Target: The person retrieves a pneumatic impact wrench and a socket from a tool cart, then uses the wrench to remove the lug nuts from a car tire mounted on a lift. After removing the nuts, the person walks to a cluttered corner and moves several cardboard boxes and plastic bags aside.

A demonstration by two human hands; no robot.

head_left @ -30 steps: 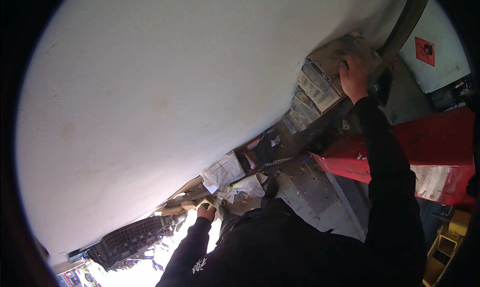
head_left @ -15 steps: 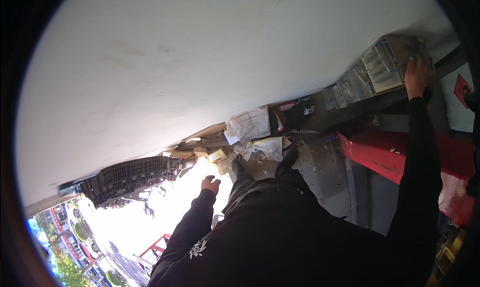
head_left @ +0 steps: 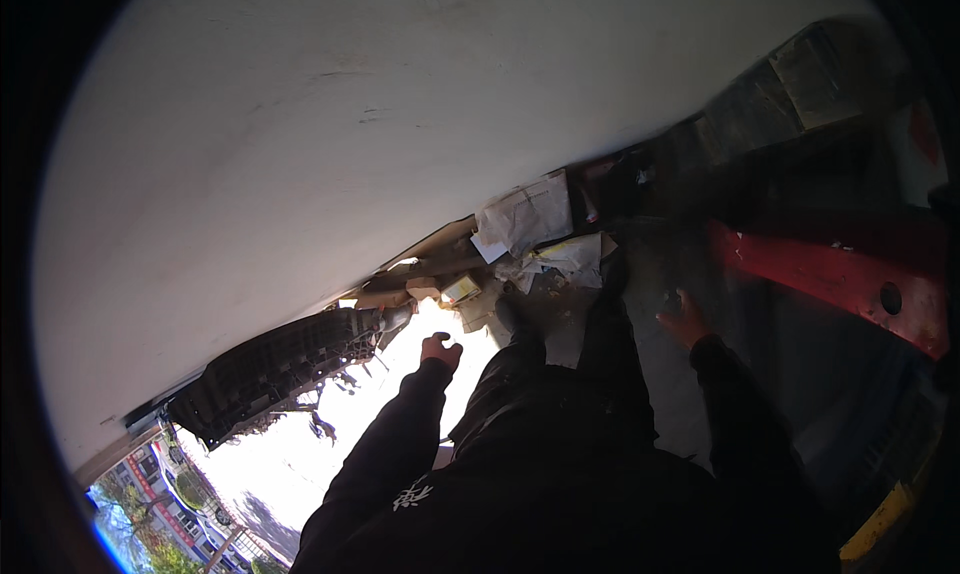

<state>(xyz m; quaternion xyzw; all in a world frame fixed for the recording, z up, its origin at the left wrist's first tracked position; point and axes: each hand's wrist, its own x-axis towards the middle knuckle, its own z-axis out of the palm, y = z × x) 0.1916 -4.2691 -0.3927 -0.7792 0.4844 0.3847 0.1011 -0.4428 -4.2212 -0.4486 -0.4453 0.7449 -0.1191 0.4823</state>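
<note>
My left hand [head_left: 440, 350] hangs in front of the sunlit doorway, its fingers loosely curled and the thumb apart from them. I see nothing held in it. To the right, my right hand [head_left: 686, 323] is lowered beside my right leg, over the dim floor. Its thumb and a finger stand apart, and the dark gap between them shows no object that I can make out. Neither hand touches anything. Up at the far right, the dusty drawer boxes [head_left: 812, 79] stand along the wall, well away from the right hand.
A red metal beam or bench [head_left: 830, 279] with a round hole juts in from the right. Wrapped packages [head_left: 530, 214], torn paper [head_left: 578, 257] and a yellow box [head_left: 461, 291] lie by the wall. A black plastic car part [head_left: 270, 374] leans near the doorway. Something yellow [head_left: 878, 522] shows at lower right.
My right hand has left the drawer box and dropped down and inward beside my leg. My left hand stays low, about as before. The view has shifted and the right side looks darker.
</note>
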